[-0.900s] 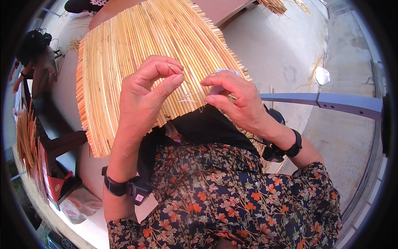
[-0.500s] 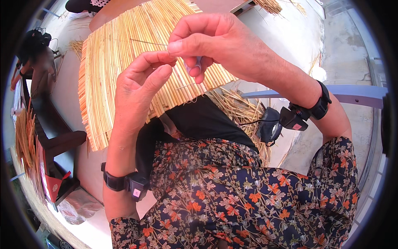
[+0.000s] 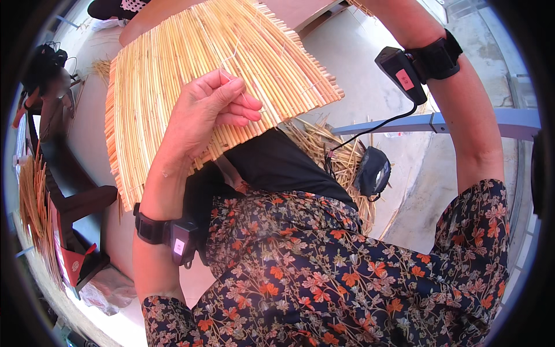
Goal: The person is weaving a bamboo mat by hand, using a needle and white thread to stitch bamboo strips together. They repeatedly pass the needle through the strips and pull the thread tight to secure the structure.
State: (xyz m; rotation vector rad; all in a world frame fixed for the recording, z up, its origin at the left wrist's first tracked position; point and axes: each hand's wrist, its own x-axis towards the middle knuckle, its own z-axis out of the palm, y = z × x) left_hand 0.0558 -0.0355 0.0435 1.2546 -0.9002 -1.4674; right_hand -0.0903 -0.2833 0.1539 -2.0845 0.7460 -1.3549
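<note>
A mat of straight yellow reed stalks (image 3: 156,75), laid side by side, slopes across my lap. Over its middle my left hand (image 3: 202,107) is closed, thumb and forefinger pinched on a thin pale thread (image 3: 233,56). The other fingers curl in above the reeds. Short stitches of thread cross the stalks toward the mat's right edge. My right forearm (image 3: 462,98) reaches up past the frame's top edge, so the right hand is out of sight along with anything in it.
Loose straw (image 3: 347,165) lies on the floor right of my knees, beside a dark pouch (image 3: 373,172). A pale blue-grey bar (image 3: 399,122) crosses at the right. At left stand a dark wooden bench (image 3: 87,199) and a reed bundle (image 3: 32,191). Another person sits at far left.
My right hand, which held a thin dark needle-like piece by the left hand, has swung up and right out of view. The left fingers have closed on the thread.
</note>
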